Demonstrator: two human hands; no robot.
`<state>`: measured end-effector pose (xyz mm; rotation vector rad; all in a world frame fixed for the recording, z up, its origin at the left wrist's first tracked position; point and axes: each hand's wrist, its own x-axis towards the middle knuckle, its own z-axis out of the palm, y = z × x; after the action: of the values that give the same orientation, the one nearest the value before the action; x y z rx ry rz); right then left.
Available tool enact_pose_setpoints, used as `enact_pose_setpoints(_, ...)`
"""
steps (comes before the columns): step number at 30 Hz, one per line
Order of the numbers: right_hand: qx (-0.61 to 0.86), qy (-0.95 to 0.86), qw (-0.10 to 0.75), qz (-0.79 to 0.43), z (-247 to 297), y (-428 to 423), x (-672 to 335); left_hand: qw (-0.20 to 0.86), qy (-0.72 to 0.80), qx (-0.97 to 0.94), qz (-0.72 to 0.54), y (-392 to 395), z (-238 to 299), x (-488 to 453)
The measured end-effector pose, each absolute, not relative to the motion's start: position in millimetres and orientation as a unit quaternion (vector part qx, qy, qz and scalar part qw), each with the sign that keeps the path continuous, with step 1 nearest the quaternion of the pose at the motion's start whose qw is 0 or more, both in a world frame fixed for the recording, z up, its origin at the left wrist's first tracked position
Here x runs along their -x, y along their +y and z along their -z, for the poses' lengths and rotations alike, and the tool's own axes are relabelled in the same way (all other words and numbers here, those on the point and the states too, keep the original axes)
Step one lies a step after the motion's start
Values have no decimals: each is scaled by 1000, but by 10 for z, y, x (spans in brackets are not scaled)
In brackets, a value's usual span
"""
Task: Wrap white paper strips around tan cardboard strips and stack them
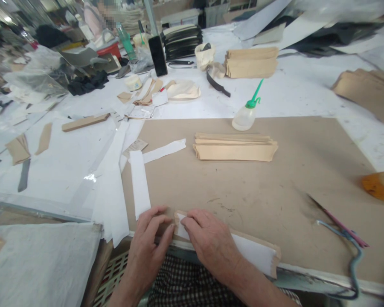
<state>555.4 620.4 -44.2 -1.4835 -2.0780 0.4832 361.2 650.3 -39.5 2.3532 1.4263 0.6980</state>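
Note:
My left hand [149, 243] and my right hand [208, 238] rest together at the near edge of a brown cardboard mat [307, 170]. Both press on the left end of a tan strip with a white strip laid on it [259, 253]. The right fingers pinch the white strip's end; the left fingers are curled against the tan end. A loose white strip [140, 183] lies just beyond my left hand. A stack of tan strips [235, 147] sits mid-mat.
A glue bottle with a green nozzle [246, 115] stands behind the stack. Scissors [342, 230] lie at the right, an orange object [382, 185] beyond them. White paper strips [112, 187] hang off the left. More tan stacks [251, 62] and clutter sit at the back.

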Motion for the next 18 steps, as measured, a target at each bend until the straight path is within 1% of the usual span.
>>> enact_pose_setpoints(6, 573, -767, 253, -141, 437, 6225, -5510, 109, 556, -778, -271, 6383, 460, -3781)
enact_pose_setpoints(12, 579, -785, 196, -100, 313, 6324, -5541, 135, 587, -744, -290, 6378, 448, -3917)
enact_pose_setpoints(14, 558, -798, 187, -127, 264, 6391, -5592, 143, 588, -740, -294, 6374, 436, -3929)
enact_pose_setpoints(18, 483, -820, 209, -225, 218, 6532, -5700, 154, 577, -743, -302, 6342, 436, -3938)
